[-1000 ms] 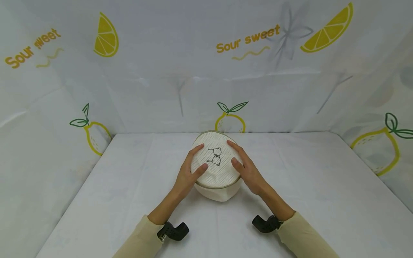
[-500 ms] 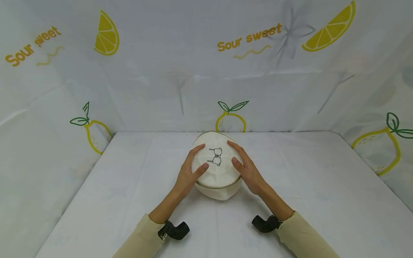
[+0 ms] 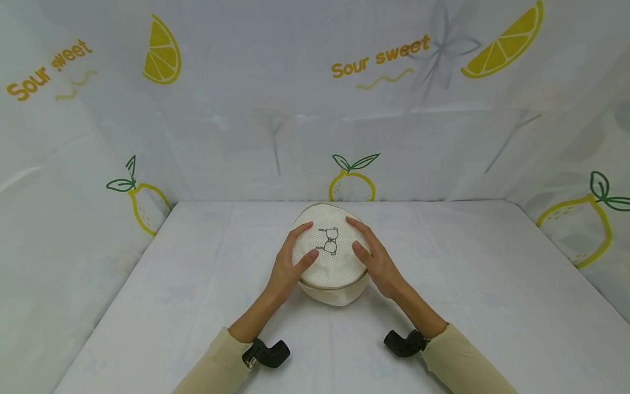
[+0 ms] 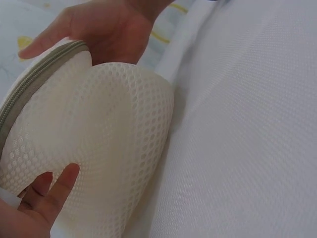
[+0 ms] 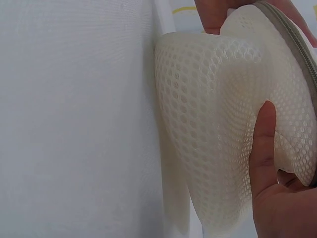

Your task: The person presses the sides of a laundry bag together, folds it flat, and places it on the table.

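A round cream mesh laundry bag (image 3: 337, 272) with an olive zipper round its top stands on the table, a line drawing of a bra on its lid. My left hand (image 3: 287, 268) holds its left side, thumb and forefinger spread over the lid's edge. From the right, my right hand (image 3: 383, 267) grips it the same way. In the left wrist view, fingertips (image 4: 69, 173) press into the soft mesh wall, which is dented. The right wrist view shows a finger (image 5: 265, 129) lying along the mesh below the zipper (image 5: 297, 42). The bag's contents are hidden.
A white cloth covers the table (image 3: 197, 284). Behind it and at both sides hangs a pale curtain (image 3: 221, 148) printed with lemons. Black wrist cameras (image 3: 266, 353) sit at the cuffs of the beige sleeves (image 3: 216, 364).
The bag's far edge has come slightly lower and nearer to me within the last half second. Both hands keep their hold with almost no movement.
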### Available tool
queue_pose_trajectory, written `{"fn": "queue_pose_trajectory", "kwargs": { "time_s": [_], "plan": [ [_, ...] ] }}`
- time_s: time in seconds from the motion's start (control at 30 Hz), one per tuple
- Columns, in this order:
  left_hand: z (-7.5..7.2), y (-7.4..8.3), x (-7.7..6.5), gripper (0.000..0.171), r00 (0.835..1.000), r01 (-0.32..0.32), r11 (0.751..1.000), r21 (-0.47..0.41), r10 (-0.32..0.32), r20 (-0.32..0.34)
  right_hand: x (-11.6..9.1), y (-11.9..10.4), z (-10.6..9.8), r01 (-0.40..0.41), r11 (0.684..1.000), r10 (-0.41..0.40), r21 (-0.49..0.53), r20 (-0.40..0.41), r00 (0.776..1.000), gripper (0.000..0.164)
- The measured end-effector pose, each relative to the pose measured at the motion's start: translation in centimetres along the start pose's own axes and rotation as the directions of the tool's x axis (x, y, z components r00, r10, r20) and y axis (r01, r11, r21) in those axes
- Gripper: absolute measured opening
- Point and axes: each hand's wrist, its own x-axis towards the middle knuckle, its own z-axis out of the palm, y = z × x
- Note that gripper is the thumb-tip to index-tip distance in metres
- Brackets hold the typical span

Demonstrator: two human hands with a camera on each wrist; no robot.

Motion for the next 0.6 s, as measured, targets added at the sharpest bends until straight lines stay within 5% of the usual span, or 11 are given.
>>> {"fn": "queue_pose_trajectory", "kwargs": {
  "time_s": [0.6],
  "plan": [
    [0.10, -0.88, -0.11, 0.061, 1.000, 0.016, 1.000, 0.021, -0.016, -0.003, -0.19, 0.52, 0.14, -0.005, 0.999, 0.005, 0.047, -0.002, 1.000, 0.048]
  ]
}}
